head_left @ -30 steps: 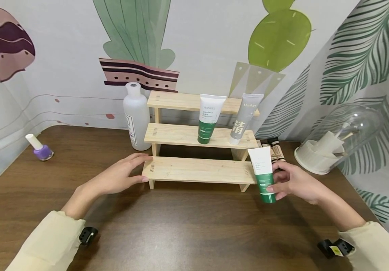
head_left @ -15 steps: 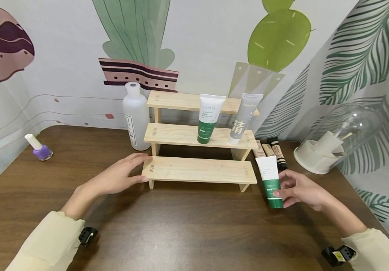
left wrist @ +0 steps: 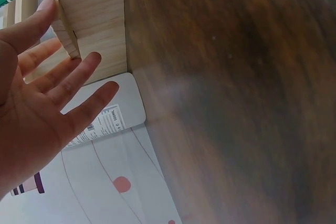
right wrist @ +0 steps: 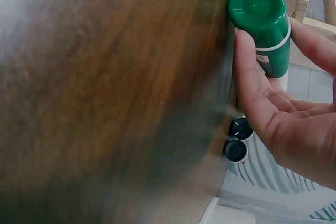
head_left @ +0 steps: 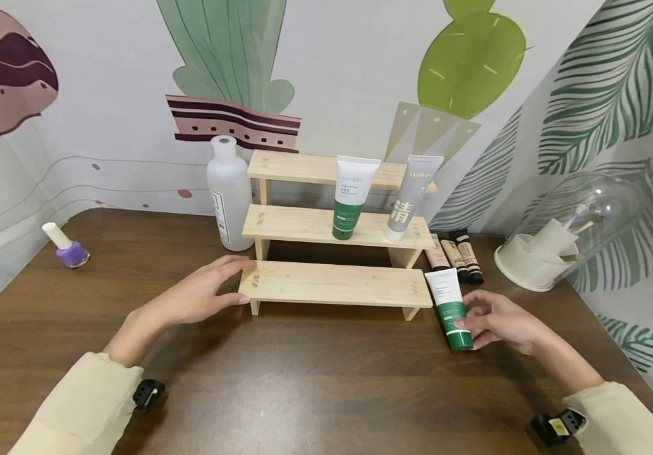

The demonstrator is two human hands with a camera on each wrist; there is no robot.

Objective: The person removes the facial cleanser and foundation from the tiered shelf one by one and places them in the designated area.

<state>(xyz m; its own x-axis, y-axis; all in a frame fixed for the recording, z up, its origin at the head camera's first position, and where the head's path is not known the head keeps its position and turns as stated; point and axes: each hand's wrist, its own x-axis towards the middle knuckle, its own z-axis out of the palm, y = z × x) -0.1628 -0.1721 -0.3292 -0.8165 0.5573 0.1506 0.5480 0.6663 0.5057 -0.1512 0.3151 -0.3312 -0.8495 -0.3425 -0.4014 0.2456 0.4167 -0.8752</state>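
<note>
My right hand (head_left: 502, 322) pinches a white and green squeeze tube (head_left: 454, 319) by its green cap end, between thumb and fingers. In the head view the tube leans, low over the table just right of the bottom step. The right wrist view shows its green cap (right wrist: 257, 6) facing the camera. My left hand (head_left: 203, 292) rests its extended fingertips and thumb at the left end of the bottom step of a three-step wooden shelf (head_left: 334, 284). On the middle step stand another white and green tube (head_left: 354, 197) and a grey tube (head_left: 413, 198).
Behind the shelf's left end stands a translucent bottle (head_left: 229, 193). Three small black-capped tubes (head_left: 463, 256) lie past the held tube. A glass dome on a white base (head_left: 531, 268) is at the back right, a purple nail polish bottle (head_left: 70, 249) at the far left.
My right hand has carried the tube away from the bottom step's right end, slightly right and toward me. The tube now leans more. The left hand has stayed in place.
</note>
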